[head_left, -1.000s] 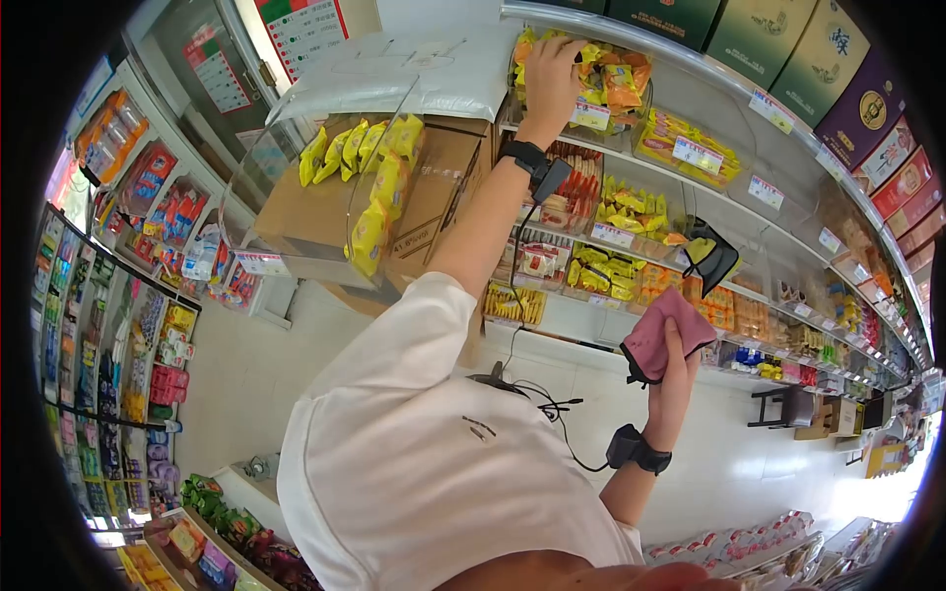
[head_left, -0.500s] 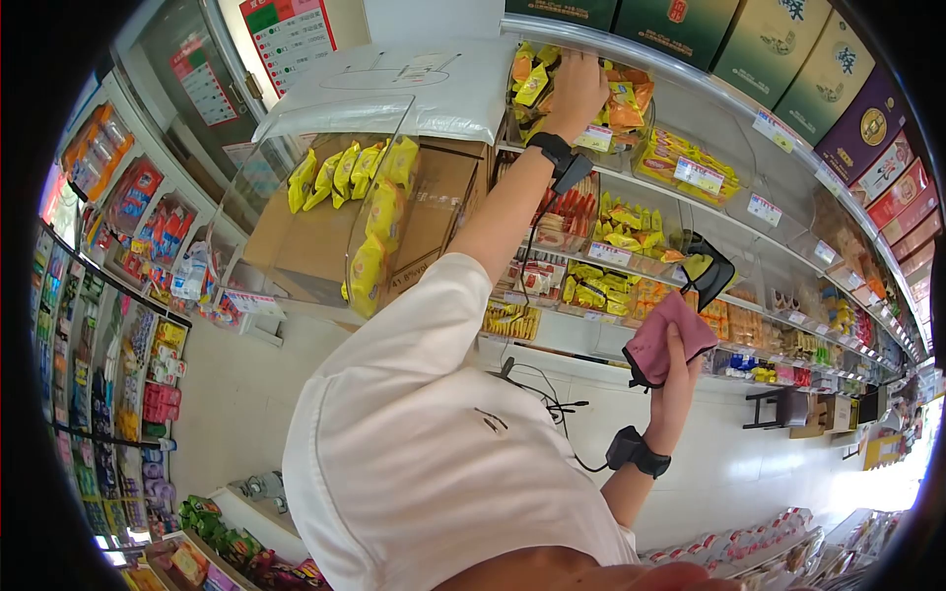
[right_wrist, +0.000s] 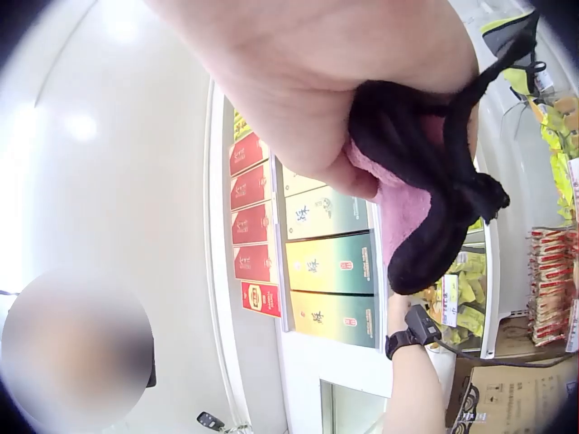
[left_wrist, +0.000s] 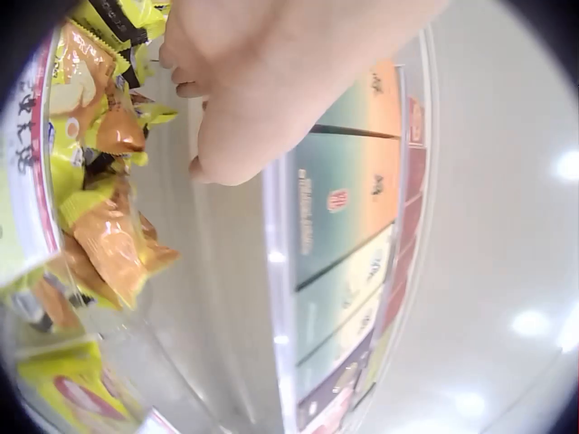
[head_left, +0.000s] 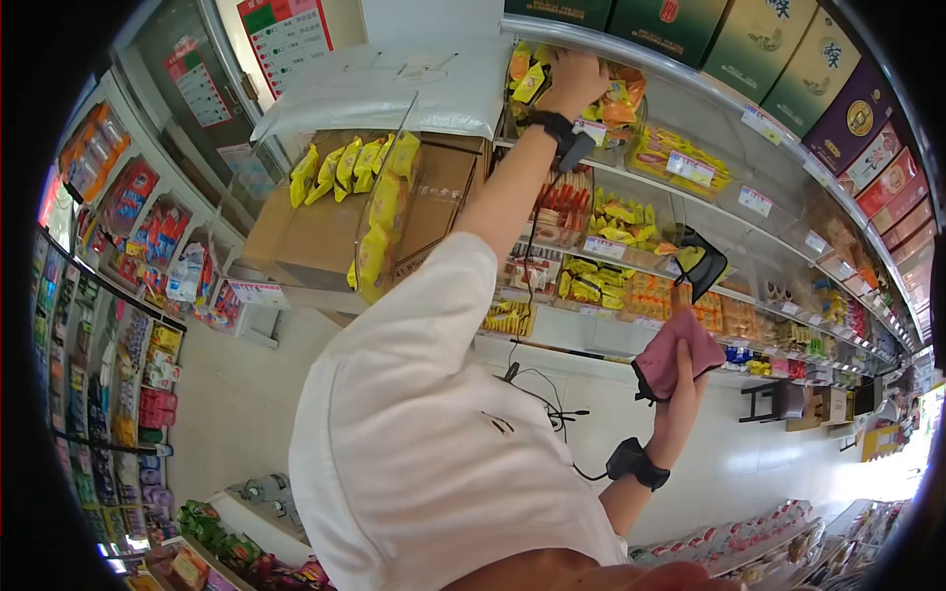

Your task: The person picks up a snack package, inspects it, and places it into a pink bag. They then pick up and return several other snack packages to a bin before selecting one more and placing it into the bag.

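At the top shelf, my left hand [head_left: 574,87] reaches over a clear bin of yellow and orange packets [head_left: 623,103]. The left wrist view shows the hand [left_wrist: 271,77] with its thumb apart from bent fingers beside the packets [left_wrist: 113,235]; nothing shows between thumb and fingers, though some fingertips are partly hidden. Lower down, my right hand [head_left: 680,394] grips a bunched pink cloth item with black edging [head_left: 678,357]. Seen from the right wrist, black trim and a loose strap [right_wrist: 443,199] hang from under the hand [right_wrist: 362,81].
Left of the shelf, a clear bin with yellow packets [head_left: 379,231] stands on a cardboard box [head_left: 443,187]. Boxed goods [head_left: 734,49] line the top edge. A black-framed pouch [head_left: 702,264] is at the shelf front. Cables [head_left: 552,409] hang before my shirt.
My left hand has shifted to the right across the bin, uncovering packets at its left side. My right hand keeps hold of the pink item, slightly lower and further right.
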`<state>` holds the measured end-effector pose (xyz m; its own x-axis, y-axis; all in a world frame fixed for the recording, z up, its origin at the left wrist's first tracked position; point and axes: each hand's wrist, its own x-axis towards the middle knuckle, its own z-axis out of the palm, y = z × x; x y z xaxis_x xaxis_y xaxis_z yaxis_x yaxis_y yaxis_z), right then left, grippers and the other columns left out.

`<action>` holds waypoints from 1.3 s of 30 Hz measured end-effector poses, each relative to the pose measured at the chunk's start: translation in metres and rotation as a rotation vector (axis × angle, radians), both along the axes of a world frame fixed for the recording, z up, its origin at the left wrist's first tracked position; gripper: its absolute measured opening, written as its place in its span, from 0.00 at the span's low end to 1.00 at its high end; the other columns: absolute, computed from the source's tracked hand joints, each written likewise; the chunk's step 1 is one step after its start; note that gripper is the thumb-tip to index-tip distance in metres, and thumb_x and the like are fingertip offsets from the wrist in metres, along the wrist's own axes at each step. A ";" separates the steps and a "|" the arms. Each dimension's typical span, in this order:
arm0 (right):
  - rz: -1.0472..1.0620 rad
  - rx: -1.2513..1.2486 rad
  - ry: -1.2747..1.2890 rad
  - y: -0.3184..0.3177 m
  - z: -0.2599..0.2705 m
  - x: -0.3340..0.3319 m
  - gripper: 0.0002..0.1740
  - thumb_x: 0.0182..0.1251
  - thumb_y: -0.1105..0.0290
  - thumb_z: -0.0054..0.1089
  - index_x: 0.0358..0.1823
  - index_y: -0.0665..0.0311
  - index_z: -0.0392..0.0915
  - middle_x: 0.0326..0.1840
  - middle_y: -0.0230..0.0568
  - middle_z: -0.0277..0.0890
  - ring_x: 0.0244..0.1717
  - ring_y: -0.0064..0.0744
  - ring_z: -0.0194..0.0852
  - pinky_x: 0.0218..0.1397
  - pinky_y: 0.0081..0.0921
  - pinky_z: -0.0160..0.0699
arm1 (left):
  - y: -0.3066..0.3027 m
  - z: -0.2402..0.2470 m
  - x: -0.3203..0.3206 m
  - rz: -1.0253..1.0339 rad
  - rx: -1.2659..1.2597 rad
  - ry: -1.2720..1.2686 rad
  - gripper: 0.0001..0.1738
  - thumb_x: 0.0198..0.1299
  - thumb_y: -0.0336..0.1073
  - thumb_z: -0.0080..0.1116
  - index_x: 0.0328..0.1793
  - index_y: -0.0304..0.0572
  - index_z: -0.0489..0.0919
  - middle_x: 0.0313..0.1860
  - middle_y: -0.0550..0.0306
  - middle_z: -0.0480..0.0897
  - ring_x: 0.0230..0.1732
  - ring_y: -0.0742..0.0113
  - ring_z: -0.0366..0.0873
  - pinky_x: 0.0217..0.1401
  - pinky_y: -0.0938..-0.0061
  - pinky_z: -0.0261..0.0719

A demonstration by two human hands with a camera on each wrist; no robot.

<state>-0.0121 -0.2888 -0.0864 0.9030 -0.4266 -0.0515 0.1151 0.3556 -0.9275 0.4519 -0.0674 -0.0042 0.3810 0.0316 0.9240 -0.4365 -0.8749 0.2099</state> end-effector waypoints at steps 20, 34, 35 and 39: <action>0.250 0.531 0.106 0.041 -0.057 -0.038 0.26 0.71 0.62 0.61 0.66 0.65 0.68 0.63 0.39 0.74 0.62 0.35 0.74 0.66 0.36 0.75 | 0.066 0.014 -0.508 -0.737 -0.309 0.486 0.08 0.60 0.29 0.68 0.43 0.36 0.83 0.38 0.54 0.85 0.39 0.64 0.84 0.46 0.74 0.79; 0.231 0.482 0.062 0.128 -0.047 -0.022 0.24 0.71 0.63 0.61 0.64 0.67 0.69 0.61 0.39 0.75 0.60 0.35 0.75 0.61 0.34 0.79 | 0.236 0.022 -0.450 -0.036 -0.016 0.854 0.13 0.64 0.41 0.55 0.45 0.44 0.84 0.38 0.46 0.85 0.44 0.45 0.82 0.46 0.58 0.80; 0.256 0.485 0.056 0.137 -0.047 -0.022 0.24 0.71 0.63 0.60 0.63 0.67 0.70 0.60 0.39 0.76 0.60 0.35 0.76 0.61 0.34 0.79 | 0.238 0.017 -0.446 -0.061 0.007 0.855 0.13 0.63 0.41 0.56 0.47 0.43 0.83 0.39 0.47 0.85 0.42 0.47 0.82 0.45 0.59 0.79; 0.272 0.443 0.019 0.160 -0.043 -0.023 0.24 0.72 0.63 0.60 0.63 0.67 0.70 0.60 0.40 0.76 0.59 0.35 0.76 0.61 0.33 0.79 | 0.246 0.003 -0.433 -0.133 0.077 0.891 0.16 0.60 0.42 0.59 0.51 0.44 0.83 0.42 0.49 0.85 0.41 0.50 0.82 0.44 0.61 0.79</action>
<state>-0.0349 -0.1284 -0.1294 0.9754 -0.1101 -0.1911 -0.0514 0.7292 -0.6824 0.0193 0.1787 -0.0009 0.9526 -0.1135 0.2822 -0.2386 -0.8545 0.4615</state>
